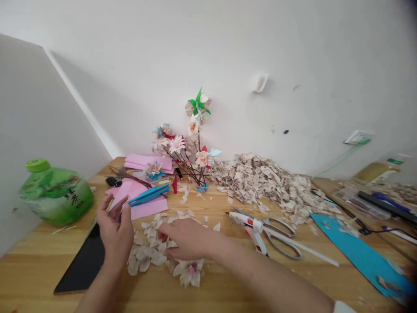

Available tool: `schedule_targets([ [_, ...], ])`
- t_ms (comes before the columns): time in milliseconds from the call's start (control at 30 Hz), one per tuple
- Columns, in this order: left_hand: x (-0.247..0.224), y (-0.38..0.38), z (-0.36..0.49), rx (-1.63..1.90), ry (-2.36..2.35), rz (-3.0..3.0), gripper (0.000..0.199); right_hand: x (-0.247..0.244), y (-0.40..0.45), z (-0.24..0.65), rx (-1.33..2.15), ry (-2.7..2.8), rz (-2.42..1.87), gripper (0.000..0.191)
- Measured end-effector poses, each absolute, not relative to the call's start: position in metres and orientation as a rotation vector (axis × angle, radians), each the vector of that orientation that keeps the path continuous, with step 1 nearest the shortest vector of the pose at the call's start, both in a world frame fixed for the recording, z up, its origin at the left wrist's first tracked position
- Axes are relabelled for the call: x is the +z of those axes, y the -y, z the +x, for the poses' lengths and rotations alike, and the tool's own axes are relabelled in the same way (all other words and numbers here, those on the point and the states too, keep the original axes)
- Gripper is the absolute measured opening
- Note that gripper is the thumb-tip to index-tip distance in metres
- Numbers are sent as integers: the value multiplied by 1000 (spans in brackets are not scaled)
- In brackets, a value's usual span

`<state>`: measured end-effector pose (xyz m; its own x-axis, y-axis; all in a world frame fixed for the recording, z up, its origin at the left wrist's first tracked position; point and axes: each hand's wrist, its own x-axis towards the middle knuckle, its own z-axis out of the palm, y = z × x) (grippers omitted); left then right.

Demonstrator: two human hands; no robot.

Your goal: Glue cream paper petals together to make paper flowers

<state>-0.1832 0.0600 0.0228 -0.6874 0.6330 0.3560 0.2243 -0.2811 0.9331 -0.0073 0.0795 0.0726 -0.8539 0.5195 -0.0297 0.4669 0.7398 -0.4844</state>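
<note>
On the wooden tabletop [48, 269], the right hand [185, 239] presses its fingers onto loose paper petals [146, 248], the left hand [112, 230] is raised just beside them, and a hot glue gun [249, 228] lies against scissors [280, 239].

This is looking like a home craft corner rather than a shop or lab: a wooden desk [208, 204] is standing pushed into the angle of two white walls [208, 65], with a wall socket [357, 138] feeding a green cable [335, 163]. Handmade paper flowers [184, 148] are leaning against the wall, a heap of paper petals [267, 182] and loose petals [146, 248] are spreading over the wood, and pink paper [148, 161], a glue gun [250, 228], scissors [280, 232] and a large green bottle [55, 193] are sharing the desktop.
</note>
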Motion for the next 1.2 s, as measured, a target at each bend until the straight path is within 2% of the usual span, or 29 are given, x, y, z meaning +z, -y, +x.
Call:
schedule_targets([
  [200,31,-59,-180,2083,-1630,986,38,70,-77,-2,900,2716,-903,37],
  [333,39,-56,-171,1980,-1533,1044,29,63,-75,25,1355,2315,-951,32],
  [433,43,-49,-159,1755,-1428,1139,25,56,-74,44,1660,1940,-909,41],
  [533,45,-38,-147,1345,-1262,1283,26,51,-73,62,1755,1715,-885,48],
  [633,41,-27,-136,871,-1120,1445,44,46,-74,79,1754,1543,-923,49],
  [700,36,-23,-129,738,-1139,1517,50,43,-76,91,1746,1459,-956,48],
  [833,27,-23,-115,706,-1181,1489,42,45,-83,109,1682,1403,-1001,49],
  [1000,18,-25,-100,789,-1112,1305,44,83,-103,115,1463,1379,-990,52],
  [1200,0,-20,-72,852,-1064,1259,42,124,-150,89,1222,1139,-1047,32],
])
